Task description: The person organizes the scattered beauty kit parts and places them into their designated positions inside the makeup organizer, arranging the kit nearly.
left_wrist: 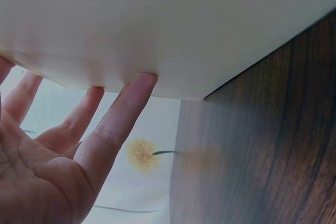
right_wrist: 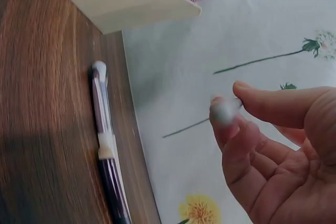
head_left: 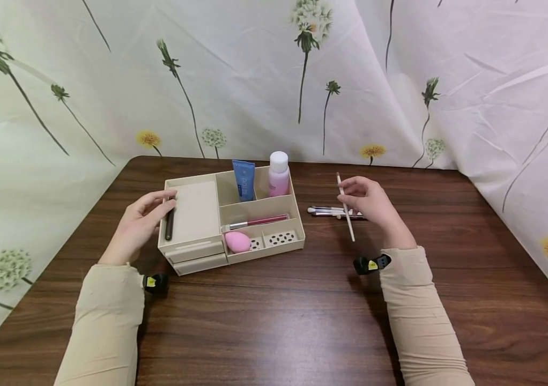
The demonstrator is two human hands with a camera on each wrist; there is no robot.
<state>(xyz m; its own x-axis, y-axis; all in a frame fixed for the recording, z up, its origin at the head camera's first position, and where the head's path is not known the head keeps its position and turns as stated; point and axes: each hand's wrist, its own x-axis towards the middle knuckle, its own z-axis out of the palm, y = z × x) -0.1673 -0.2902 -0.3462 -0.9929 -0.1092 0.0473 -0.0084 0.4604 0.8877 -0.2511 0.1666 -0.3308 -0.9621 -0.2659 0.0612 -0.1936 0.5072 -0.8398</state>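
My right hand point(head_left: 372, 205) pinches a slim white makeup brush point(head_left: 350, 226) between thumb and fingers, above the table. In the right wrist view the brush's pale end point(right_wrist: 226, 111) points at the camera and is blurred. Just below lie several makeup brushes point(right_wrist: 108, 150) in a small bunch. At the cream organizer point(head_left: 197, 206), my left hand point(head_left: 134, 225) rests against the left side. Its fingertips point(left_wrist: 143, 81) touch the outer wall, with fingers nearly straight. A dark stick-shaped item point(head_left: 170, 224) lies in the organizer's top left tray, close to that hand.
A blue tube point(head_left: 244, 181) and a pink bottle with a white cap point(head_left: 279, 177) stand in the back compartments. A red-handled brush point(head_left: 266, 219) lies in the middle one. In front sits a pink makeup sponge point(head_left: 237, 242). Floral cloth point(head_left: 254, 96) hangs behind the wooden table point(head_left: 264, 321).
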